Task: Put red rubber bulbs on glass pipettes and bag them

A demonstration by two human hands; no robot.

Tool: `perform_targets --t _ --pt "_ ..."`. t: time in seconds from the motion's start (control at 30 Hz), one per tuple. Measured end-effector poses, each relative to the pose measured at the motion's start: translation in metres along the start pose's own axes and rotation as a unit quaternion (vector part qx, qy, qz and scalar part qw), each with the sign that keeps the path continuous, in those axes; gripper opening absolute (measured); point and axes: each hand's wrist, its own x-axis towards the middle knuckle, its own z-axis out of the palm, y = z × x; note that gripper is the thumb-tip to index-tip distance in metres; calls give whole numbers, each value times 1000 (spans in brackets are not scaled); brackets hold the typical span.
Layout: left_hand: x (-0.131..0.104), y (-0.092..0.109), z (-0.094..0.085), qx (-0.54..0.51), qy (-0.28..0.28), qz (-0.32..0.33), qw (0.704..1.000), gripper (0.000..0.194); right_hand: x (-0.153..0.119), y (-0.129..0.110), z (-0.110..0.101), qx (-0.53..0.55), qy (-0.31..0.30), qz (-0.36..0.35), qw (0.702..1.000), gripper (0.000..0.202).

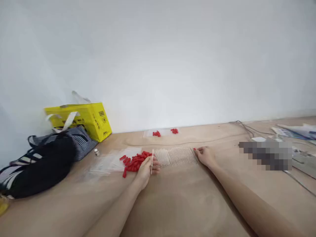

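Observation:
My left hand [145, 169] is closed on thin pale sticks [152, 161], held upright between thumb and fingers. Just behind it lies a pile of small red rubbery-looking pieces [135, 162]. To its right, a row of many thin pale sticks [176, 156] lies side by side on the table. At the right end of that row is my right hand [205, 156], its fingertips pinched together. A small red piece [194, 149] shows at those fingertips; its exact shape is too small to make out.
Clear plastic bags [106, 164] lie left of the red pile. Near the wall, another clear bag [165, 132] carries red pieces. A small white-capped bottle [96, 152], a dark bag [49, 168] and a yellow bag [98, 120] stand left. Cables [244, 126] and papers [293, 131] lie right.

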Motion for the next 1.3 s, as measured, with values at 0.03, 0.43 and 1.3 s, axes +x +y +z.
perform_targets --t 0.03,0.43,1.3 --pt "0 0 0 -3 2 -1 1000 14 -1 -2 0 8 2 -3 1000 18" --pt "-6 -13 6 82 -29 116 989 31 -81 -55 41 223 -283 74 930 44" --pt "-1 -20 1 366 -41 343 864 17 -77 -41 51 123 -290 -34 948 28"
